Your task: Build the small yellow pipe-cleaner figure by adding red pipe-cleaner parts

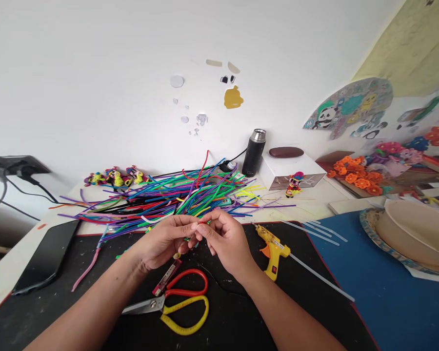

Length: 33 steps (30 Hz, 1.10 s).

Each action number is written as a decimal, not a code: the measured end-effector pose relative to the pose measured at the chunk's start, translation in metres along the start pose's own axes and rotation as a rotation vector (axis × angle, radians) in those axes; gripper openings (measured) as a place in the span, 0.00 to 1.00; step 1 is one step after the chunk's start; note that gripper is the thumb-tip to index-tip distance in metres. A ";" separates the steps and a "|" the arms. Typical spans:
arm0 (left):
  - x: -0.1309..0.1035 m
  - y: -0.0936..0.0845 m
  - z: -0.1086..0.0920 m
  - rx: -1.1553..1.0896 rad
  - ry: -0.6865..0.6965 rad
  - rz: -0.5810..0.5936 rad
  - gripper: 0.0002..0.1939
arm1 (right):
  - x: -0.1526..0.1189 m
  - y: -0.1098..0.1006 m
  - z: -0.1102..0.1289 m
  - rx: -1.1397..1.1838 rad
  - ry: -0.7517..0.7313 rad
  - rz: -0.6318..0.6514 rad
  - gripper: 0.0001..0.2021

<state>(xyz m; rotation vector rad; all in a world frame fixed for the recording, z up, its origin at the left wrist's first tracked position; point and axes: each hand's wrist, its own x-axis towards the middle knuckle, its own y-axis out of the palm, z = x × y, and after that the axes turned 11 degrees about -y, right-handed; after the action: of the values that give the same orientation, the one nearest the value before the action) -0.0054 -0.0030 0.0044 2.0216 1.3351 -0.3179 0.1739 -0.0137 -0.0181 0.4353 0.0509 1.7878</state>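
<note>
My left hand [170,239] and my right hand [229,241] meet fingertip to fingertip over the black mat [131,273]. Both are closed in a pinch. A small red piece [202,223], which looks like a bit of pipe cleaner, shows between the fingertips; the fingers hide most of it. Just behind the hands spreads a heap of coloured pipe cleaners [201,192]. Below them lie scissors [185,304] with one red and one yellow handle, beside a dark red lighter-like box [167,278]. To the right of my right hand rests a yellow glue gun [273,248].
A phone [46,258] lies at left. Small pipe-cleaner figures [119,176] line the back; another figure [294,184] stands before a white box [292,168] near a black flask [254,152]. Glue sticks [322,230] and a bowl [420,234] are at right.
</note>
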 end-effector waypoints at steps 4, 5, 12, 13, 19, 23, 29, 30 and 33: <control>0.000 -0.001 0.000 -0.006 -0.026 -0.004 0.20 | -0.001 0.000 0.001 -0.019 0.014 -0.004 0.15; -0.001 -0.001 0.000 -0.007 -0.022 -0.011 0.20 | -0.001 0.000 0.001 -0.024 0.017 0.000 0.15; -0.004 0.001 -0.008 0.060 0.043 -0.090 0.22 | 0.001 -0.002 0.001 0.013 0.064 -0.013 0.18; -0.004 0.001 -0.008 0.081 0.051 -0.102 0.22 | 0.001 -0.003 0.000 0.011 0.073 -0.020 0.18; -0.005 0.002 -0.009 0.189 0.075 -0.142 0.24 | 0.001 -0.004 -0.004 0.018 0.102 -0.039 0.19; -0.006 0.004 -0.009 0.194 0.090 -0.152 0.24 | 0.002 -0.003 -0.005 0.055 0.130 -0.060 0.19; -0.005 0.004 -0.009 0.206 0.099 -0.178 0.23 | 0.002 -0.003 -0.004 0.096 0.150 -0.080 0.19; -0.005 0.004 -0.009 0.215 0.102 -0.180 0.22 | 0.002 -0.004 -0.004 0.088 0.144 -0.082 0.19; -0.004 0.004 -0.010 0.247 0.092 -0.171 0.20 | 0.002 -0.004 -0.002 0.049 0.110 -0.061 0.19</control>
<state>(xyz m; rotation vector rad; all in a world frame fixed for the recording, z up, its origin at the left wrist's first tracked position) -0.0053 -0.0003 0.0160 2.1476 1.5980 -0.4933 0.1766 -0.0100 -0.0204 0.3660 0.1834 1.7516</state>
